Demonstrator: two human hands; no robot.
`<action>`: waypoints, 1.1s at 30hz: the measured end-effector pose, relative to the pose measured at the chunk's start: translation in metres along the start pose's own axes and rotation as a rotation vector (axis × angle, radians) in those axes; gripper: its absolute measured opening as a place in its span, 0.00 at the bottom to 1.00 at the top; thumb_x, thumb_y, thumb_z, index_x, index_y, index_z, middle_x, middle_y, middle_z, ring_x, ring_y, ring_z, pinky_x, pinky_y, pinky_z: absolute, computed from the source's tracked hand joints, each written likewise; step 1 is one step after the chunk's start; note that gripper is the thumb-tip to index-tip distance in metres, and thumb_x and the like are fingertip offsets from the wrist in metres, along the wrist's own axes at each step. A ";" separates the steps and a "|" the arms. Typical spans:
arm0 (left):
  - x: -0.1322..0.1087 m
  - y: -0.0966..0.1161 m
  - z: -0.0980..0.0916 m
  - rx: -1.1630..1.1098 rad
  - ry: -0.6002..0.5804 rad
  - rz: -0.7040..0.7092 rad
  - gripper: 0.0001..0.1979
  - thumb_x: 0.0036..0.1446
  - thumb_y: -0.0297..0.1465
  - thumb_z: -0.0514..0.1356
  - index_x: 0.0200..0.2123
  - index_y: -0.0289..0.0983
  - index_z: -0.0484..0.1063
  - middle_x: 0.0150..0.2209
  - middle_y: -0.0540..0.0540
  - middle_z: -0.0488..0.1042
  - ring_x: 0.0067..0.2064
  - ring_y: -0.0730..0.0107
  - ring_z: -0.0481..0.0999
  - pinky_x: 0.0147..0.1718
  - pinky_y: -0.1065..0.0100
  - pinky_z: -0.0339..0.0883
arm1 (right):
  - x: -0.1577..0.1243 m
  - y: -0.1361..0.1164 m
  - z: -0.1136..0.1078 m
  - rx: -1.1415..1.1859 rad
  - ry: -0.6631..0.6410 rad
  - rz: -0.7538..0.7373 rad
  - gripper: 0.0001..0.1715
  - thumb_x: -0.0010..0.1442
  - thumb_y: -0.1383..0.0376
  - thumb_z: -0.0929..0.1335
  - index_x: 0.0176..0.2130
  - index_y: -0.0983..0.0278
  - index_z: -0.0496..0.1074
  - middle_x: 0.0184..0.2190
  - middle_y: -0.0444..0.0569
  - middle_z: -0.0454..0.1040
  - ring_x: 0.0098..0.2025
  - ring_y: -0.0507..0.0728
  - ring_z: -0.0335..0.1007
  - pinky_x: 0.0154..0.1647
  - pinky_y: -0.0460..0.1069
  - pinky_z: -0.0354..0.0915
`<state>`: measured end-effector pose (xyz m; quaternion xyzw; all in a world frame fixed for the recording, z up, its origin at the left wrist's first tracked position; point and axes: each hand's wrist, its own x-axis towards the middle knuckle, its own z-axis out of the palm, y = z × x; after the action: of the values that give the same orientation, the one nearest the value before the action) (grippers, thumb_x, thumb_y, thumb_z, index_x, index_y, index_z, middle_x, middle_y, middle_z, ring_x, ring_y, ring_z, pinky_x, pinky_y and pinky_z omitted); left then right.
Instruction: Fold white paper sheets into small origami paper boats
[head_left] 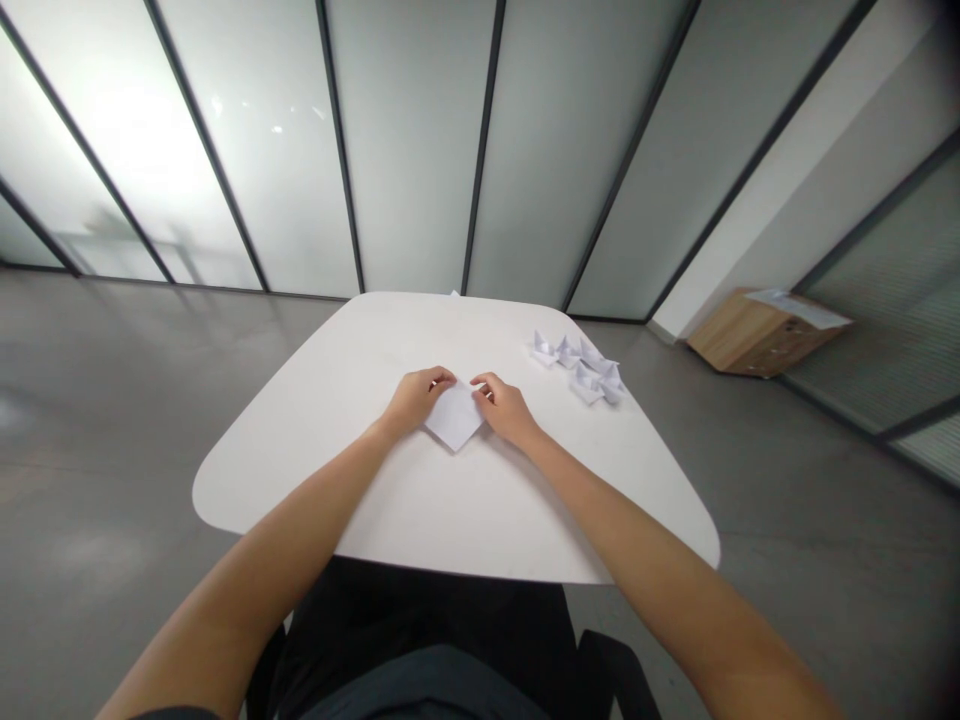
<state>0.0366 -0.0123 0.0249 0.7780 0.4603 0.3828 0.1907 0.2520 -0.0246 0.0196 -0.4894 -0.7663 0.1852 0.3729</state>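
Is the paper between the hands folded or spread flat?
Folded: the white paper sits as a small layered diamond, not a spread sheet.

Forearms (300,525): bare, long and slim, running back from the grips.
Grips: left grip (415,400) and right grip (504,408), bare, with slender fingers.
Torso: black top (420,610), well behind the grips.
Lap: dark grey cloth (427,690), farther behind the grips, below the top.
Sleeve: dark hem (176,713), far behind the left grip.
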 end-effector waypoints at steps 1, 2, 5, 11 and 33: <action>0.001 -0.003 0.000 0.019 -0.017 0.013 0.13 0.66 0.33 0.55 0.46 0.40 0.80 0.45 0.46 0.82 0.46 0.63 0.79 0.51 0.65 0.68 | 0.000 0.002 -0.001 -0.020 -0.008 -0.030 0.13 0.66 0.66 0.66 0.49 0.59 0.75 0.36 0.45 0.80 0.34 0.54 0.74 0.39 0.49 0.66; 0.001 -0.006 0.001 0.035 -0.037 0.033 0.14 0.67 0.33 0.54 0.47 0.40 0.80 0.47 0.46 0.82 0.48 0.63 0.79 0.53 0.65 0.68 | 0.001 0.003 -0.001 -0.050 -0.016 -0.069 0.13 0.66 0.67 0.65 0.49 0.59 0.75 0.38 0.46 0.80 0.36 0.55 0.75 0.42 0.49 0.66; 0.003 -0.014 0.004 0.077 -0.099 0.105 0.17 0.68 0.31 0.52 0.51 0.41 0.80 0.52 0.45 0.81 0.53 0.62 0.77 0.57 0.63 0.66 | 0.003 0.008 -0.002 -0.189 -0.053 -0.174 0.14 0.68 0.69 0.64 0.47 0.60 0.77 0.43 0.50 0.80 0.45 0.57 0.75 0.50 0.51 0.66; 0.005 -0.018 0.008 0.262 -0.144 0.157 0.14 0.65 0.29 0.57 0.47 0.41 0.82 0.56 0.41 0.77 0.57 0.58 0.74 0.63 0.56 0.61 | 0.006 0.009 -0.001 -0.454 -0.160 -0.243 0.17 0.69 0.70 0.64 0.50 0.60 0.80 0.47 0.53 0.79 0.50 0.60 0.72 0.55 0.53 0.64; -0.007 -0.020 -0.034 0.278 -0.636 -0.021 0.29 0.65 0.42 0.58 0.68 0.56 0.62 0.71 0.50 0.60 0.75 0.47 0.48 0.69 0.40 0.39 | 0.003 0.019 -0.010 -0.454 -0.333 -0.305 0.27 0.68 0.68 0.65 0.64 0.55 0.71 0.59 0.51 0.76 0.64 0.64 0.67 0.66 0.60 0.59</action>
<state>-0.0033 -0.0101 0.0307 0.8720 0.4337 0.0527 0.2207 0.2702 -0.0140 0.0151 -0.4027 -0.9030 0.0290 0.1471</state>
